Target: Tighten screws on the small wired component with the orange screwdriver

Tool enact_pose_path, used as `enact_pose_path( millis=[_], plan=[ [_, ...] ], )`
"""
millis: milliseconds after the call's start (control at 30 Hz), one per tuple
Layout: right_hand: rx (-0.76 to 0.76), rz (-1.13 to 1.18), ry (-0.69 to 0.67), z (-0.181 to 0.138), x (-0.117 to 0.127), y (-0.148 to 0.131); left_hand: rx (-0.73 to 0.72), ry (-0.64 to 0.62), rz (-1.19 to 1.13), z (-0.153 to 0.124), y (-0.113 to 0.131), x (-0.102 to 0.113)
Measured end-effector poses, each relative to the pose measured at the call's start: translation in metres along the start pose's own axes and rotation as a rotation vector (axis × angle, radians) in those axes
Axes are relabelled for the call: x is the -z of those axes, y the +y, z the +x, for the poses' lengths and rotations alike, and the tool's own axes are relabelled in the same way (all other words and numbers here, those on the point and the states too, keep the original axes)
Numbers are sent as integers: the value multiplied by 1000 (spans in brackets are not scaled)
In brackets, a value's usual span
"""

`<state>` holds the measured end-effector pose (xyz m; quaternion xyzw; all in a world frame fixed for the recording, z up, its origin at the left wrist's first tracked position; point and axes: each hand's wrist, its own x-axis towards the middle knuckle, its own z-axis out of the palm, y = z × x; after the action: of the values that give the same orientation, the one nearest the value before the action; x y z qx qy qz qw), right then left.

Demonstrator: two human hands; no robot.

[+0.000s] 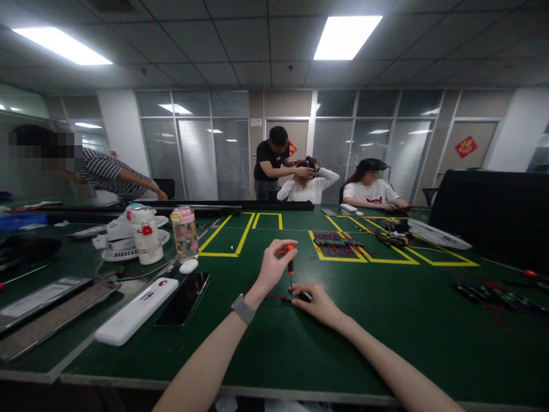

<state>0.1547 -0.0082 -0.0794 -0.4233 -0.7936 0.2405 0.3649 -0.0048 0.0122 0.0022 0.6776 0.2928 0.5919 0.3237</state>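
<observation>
An orange and black screwdriver stands upright, its handle gripped between the fingers of my left hand. The shaft points down at a small green circuit board lying on the green table. My right hand rests on the table with its fingers closed on the board's right side. A thin dark red wire runs left from the board. Whether the tip sits in a screw is too small to tell.
Several wired boards lie inside a yellow tape frame ahead; more lie right. A phone, white case, pink-lidded bottle and white bottle stand left. A black monitor stands right. Other people are beyond the table.
</observation>
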Motion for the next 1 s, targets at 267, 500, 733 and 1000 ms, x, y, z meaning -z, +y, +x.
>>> enact_pose_path(
  millis=[267,500,733,1000],
  plan=[
    [15,-12,-10,-1,0,3,-28,-66,-9,-2,-2,-3],
    [10,-18,-12,0,-1,3,-126,44,218,-5,2,-2],
    [10,-14,-7,0,0,2,37,-51,-83,-1,2,-3],
    [33,-11,-12,0,-1,6,6,44,19,0,-1,-2]
  ],
)
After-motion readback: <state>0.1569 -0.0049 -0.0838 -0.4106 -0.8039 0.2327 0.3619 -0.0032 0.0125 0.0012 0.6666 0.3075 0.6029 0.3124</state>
